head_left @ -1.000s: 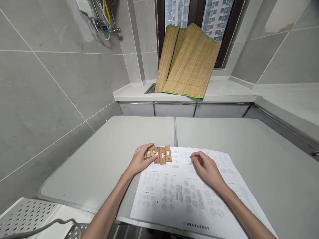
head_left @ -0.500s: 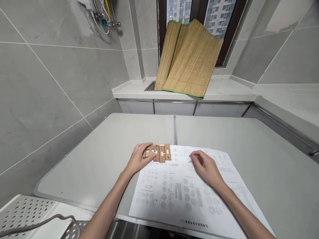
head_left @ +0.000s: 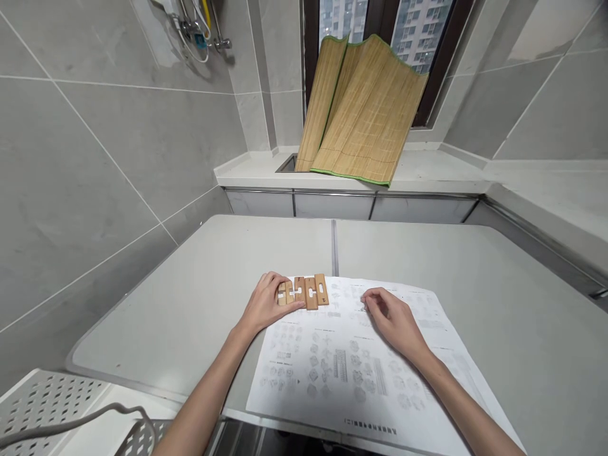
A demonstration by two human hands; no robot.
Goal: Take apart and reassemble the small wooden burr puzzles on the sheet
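Several flat wooden puzzle pieces (head_left: 311, 297) with cut-out slots lie side by side in a row on the far left part of a printed sheet (head_left: 327, 402). My left hand (head_left: 266, 303) is closed around the left end of this row, fingers along the far edge and thumb along the near edge. It partly covers the leftmost pieces. The piece at the right end bears a dark mark like a number. Resting on the sheet to the right of the pieces, my right hand (head_left: 393, 322) has its fingers curled together, with nothing visible in them.
The sheet, with small printed diagrams, lies on a pale table (head_left: 180, 297) with a centre seam. A bamboo mat (head_left: 368, 114) leans on the ledge by the window. At lower left are a white perforated rack (head_left: 57, 396) and a grey cable (head_left: 71, 430).
My left hand has slid slightly to the right, its thumb reaching further along the near edge. The wooden pieces have shifted a little right with it. My right hand has stayed put.
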